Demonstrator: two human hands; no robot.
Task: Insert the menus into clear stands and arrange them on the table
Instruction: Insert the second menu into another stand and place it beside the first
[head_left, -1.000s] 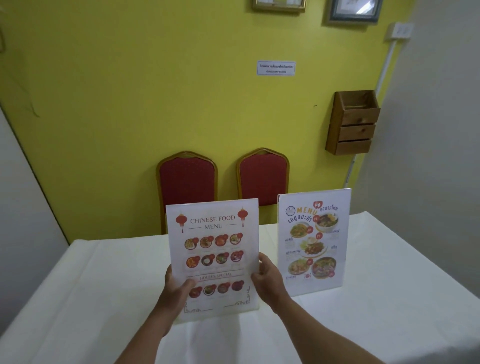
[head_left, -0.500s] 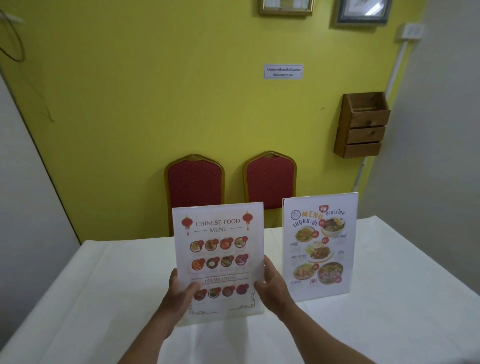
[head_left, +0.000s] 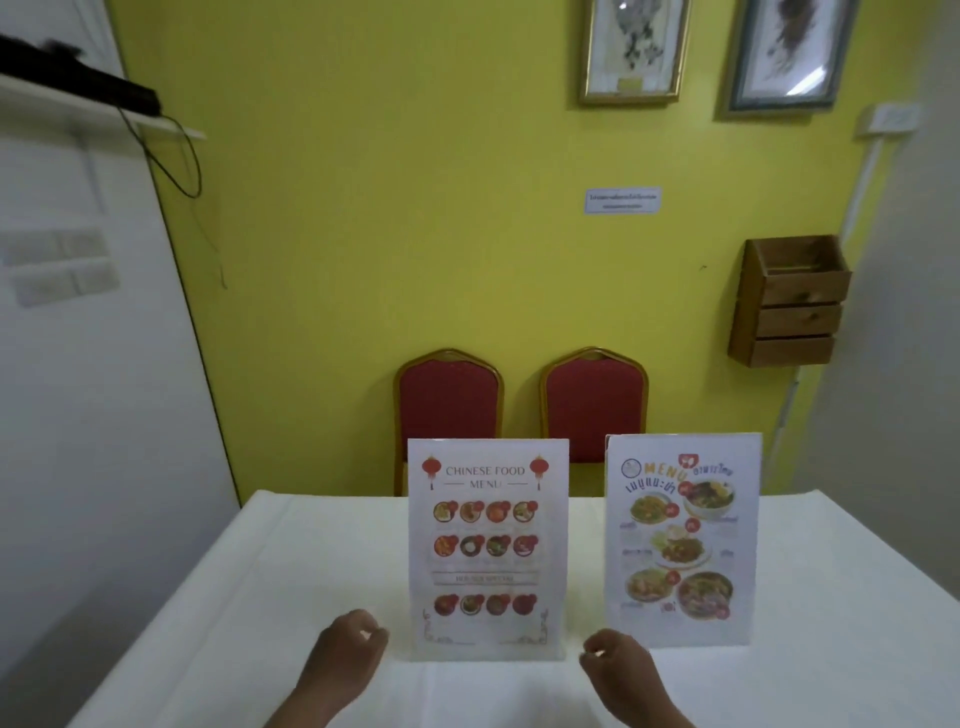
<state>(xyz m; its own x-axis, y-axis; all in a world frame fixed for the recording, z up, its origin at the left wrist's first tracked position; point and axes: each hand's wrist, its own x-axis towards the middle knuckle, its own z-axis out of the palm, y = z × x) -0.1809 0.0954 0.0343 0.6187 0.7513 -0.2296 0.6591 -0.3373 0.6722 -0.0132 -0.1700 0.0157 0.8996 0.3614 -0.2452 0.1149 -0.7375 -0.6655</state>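
So both menus are up on the white tablecloth (head_left: 291, 597) right now: the Chinese food menu stand (head_left: 487, 551) is standing upright near the front middle, and the Thai menu stand (head_left: 681, 540) is upright just beside it on the right, a small gap between them, both facing this way. Left hand (head_left: 345, 657) sits just off the lower left corner of the Chinese one, fingers loosely curled, not holding anything and not touching the stand as far as I can see. Right hand (head_left: 621, 670) is the same deal, loosely curled and empty, parked low in the gap between the two stands, close to both bottom corners but apart from them. Handling-wise I'd guess these clear stands are light, rigid and kinda slick, so easy to tip or slide on cloth with a bump, and the plastic probably scratches. If one needs nudging I'd take it by both side edges low down, near the base, rather than pushing on the top. Looks pretty much done to me, maybe just squaring them up.
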